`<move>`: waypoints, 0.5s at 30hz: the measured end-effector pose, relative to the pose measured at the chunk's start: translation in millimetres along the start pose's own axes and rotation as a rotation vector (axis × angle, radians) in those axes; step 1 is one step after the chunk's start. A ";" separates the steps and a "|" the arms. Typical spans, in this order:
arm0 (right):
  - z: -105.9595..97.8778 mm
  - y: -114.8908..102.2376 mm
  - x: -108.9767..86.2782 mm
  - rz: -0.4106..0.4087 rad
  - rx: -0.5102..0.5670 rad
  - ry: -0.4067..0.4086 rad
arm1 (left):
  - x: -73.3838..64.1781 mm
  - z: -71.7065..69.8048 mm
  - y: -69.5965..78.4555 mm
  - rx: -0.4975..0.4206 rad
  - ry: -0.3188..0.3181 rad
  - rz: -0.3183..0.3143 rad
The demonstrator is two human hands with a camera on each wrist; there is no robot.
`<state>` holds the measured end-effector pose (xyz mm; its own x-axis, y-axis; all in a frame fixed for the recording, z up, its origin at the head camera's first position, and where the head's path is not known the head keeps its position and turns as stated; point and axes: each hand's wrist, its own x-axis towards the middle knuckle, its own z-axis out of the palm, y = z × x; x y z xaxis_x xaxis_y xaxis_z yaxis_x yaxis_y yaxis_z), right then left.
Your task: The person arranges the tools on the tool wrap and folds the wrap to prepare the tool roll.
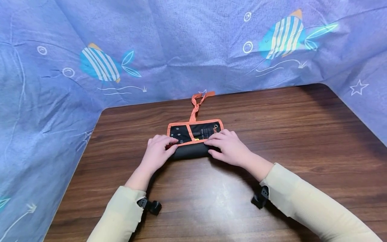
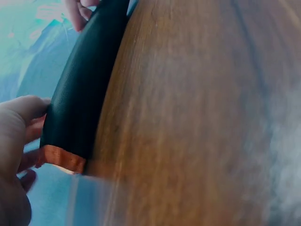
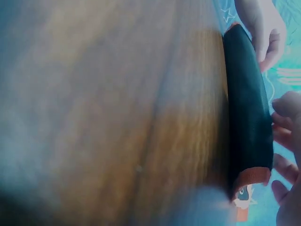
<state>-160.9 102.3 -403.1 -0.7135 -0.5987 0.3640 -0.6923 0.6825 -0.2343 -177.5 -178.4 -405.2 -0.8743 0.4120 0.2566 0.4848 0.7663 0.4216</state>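
A black tool roll with orange trim lies on the table, its near part rolled into a thick tube. The flat far part shows pockets, white numbers and a small yellow mark. At the left end, my left hand grips the tube, thumb on the near side and fingers over the top. My right hand holds the right end likewise, thumb low and fingers curled at the rolled edge. In the left wrist view the orange-bound end of the tube shows beside the left fingers. Whatever is inside the roll is hidden.
An orange tie strap, loosely knotted, stretches from the roll's far edge toward the blue fish-print cloth behind the table. The brown wooden table extends to both sides. Each sleeve cuff carries a black wrist camera.
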 end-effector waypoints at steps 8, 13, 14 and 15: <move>3.3 5.1 2.3 0.070 -0.042 -0.145 | -6.1 -2.2 -3.2 0.039 -0.090 0.015; 6.1 6.7 5.4 0.079 -0.071 -0.183 | -7.2 -1.1 -7.1 0.059 -0.176 0.007; 6.5 6.8 6.1 0.080 -0.071 -0.183 | -7.2 -0.7 -7.9 0.060 -0.180 0.012; 6.8 6.6 6.7 0.081 -0.072 -0.183 | -7.1 -0.1 -8.7 0.063 -0.181 0.019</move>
<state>-171.1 100.0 -408.3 -0.7790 -0.6020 0.1754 -0.6267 0.7560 -0.1888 -175.5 -188.0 -410.6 -0.8577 0.5041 0.1011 0.5038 0.7847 0.3611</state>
